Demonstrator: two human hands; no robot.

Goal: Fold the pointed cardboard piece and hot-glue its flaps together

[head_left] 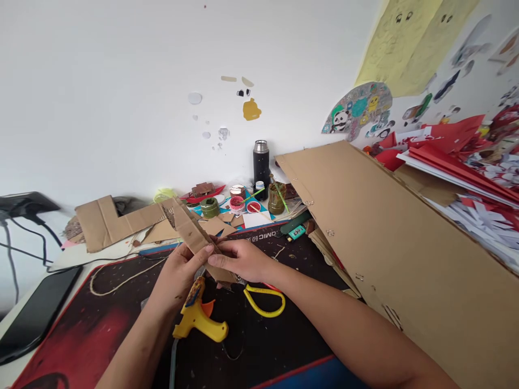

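Both hands grip a folded strip of brown cardboard [192,231] above the dark desk mat. My left hand [184,270] has its thumb pressed on the strip's near face, its other fingers hidden behind. From the right side, my right hand [243,259] pinches the strip's lower part, thumb and fingers close together. Below the hands lies a yellow hot glue gun [200,319], its nozzle end partly covered by the left hand. Scissors with yellow handles [265,302] rest beside it, their blades hidden by the strip and right hand.
A large cardboard sheet [397,237] leans over the right side. Paint jars [210,208], a jar with brushes [277,199] and a black thermos [261,162] stand by the wall. An L-shaped cardboard piece [101,221] and a phone [38,313] lie at left, near a string [117,292].
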